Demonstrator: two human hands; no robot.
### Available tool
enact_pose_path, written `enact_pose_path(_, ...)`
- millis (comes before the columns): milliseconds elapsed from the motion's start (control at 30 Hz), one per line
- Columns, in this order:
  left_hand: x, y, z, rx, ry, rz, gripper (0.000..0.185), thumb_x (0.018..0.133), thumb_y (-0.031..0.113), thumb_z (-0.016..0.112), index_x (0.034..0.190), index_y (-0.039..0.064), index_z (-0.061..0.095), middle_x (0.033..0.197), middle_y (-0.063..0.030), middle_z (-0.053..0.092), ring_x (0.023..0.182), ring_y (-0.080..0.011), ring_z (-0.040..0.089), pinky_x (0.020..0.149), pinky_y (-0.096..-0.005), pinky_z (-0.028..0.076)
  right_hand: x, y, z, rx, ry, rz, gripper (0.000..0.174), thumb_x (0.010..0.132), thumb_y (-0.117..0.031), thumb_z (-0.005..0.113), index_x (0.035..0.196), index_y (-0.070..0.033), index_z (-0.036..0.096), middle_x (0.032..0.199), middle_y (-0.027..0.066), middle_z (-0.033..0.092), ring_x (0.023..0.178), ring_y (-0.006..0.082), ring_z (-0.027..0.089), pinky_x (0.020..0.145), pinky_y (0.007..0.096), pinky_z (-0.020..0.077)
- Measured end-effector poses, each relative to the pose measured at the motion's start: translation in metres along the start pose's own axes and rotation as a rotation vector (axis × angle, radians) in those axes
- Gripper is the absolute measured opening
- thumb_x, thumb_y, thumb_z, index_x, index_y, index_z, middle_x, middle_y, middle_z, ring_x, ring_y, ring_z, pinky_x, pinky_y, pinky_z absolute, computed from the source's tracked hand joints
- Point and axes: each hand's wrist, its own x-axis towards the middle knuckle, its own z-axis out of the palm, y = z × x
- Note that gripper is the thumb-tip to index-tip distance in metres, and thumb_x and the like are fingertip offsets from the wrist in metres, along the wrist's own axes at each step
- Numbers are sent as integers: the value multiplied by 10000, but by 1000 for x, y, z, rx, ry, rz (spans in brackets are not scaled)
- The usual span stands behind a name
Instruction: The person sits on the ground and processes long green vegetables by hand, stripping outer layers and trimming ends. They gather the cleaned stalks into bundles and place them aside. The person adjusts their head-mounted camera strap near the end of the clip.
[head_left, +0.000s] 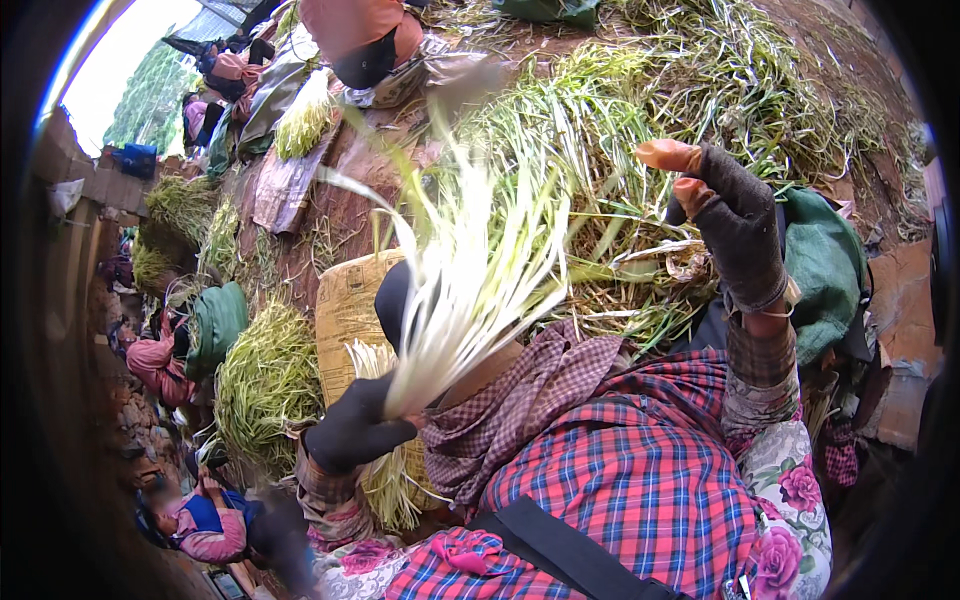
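My left hand (360, 431), in a dark glove, grips a bundle of long pale shoots (472, 277) by its white ends. The leafy green-yellow tips fan upward and are blurred. My right hand (724, 214) is raised at the right in a fingerless dark glove. Its bare fingertips are apart, and nothing shows between them. Below it lies a big heap of loose green shoots and stalks (637, 127). Beside my left hand, a yellow printed carton or sack (341, 307) bears writing. Trimmed shoots (390, 495) lie on it, partly hidden by the hand.
A rounded pile of green shoots (266, 390) stands at the left. Another bundle (304, 120) rests on a sack farther off. Several people sit nearby, one in orange (367, 37) close in front. Green cloth (821, 270) and cardboard (904, 330) are at the right.
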Motion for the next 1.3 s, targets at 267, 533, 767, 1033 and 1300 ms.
enact_pose_path(267, 27, 38, 29, 537, -181, 241, 429, 756, 224, 679, 1138, 86, 539, 830, -157, 639, 776, -365, 636, 681, -421, 499, -30, -18, 121, 447, -603, -330, 772, 660, -176, 825, 1317, -30, 446, 1076, 174, 585, 976, 368, 574, 828, 427, 469)
enact_pose_path(533, 41, 40, 36, 814, -223, 284, 343, 709, 337, 716, 963, 128, 617, 718, -130, 622, 682, -340, 628, 589, -438, 483, -47, -6, 138, 40, -1151, 299, 646, 729, -245, 711, 1296, -99, 437, 879, 187, 645, 881, 366, 634, 757, 421, 494)
enact_pose_path(767, 41, 31, -16, 781, 282, 270, 275, 662, 156, 741, 863, 94, 562, 714, -120, 627, 682, -275, 659, 582, -337, 488, -59, 38, 125, 303, -935, 346, 187, 872, -212, 621, 1011, -89, 639, 847, 47, 665, 784, 136, 613, 717, 298, 477)
enact_pose_path(1033, 77, -7, 19, -187, 149, 257, 398, 773, 40, 669, 1146, 6, 537, 909, -47, 624, 860, -103, 578, 793, -250, 452, -46, 55, 86, 486, -686, 588, 270, 830, -150, 700, 1068, -30, 658, 930, 11, 667, 843, 79, 586, 768, 246, 483)
enact_pose_path(1300, 125, 19, 93, -889, -113, 462, 343, 833, 119, 647, 1136, -6, 546, 1013, -101, 631, 912, -169, 604, 804, -297, 484, -61, 50, 101, 627, -769, 541, 436, 811, -136, 694, 1211, -24, 562, 985, 23, 637, 927, 115, 576, 844, 272, 468)
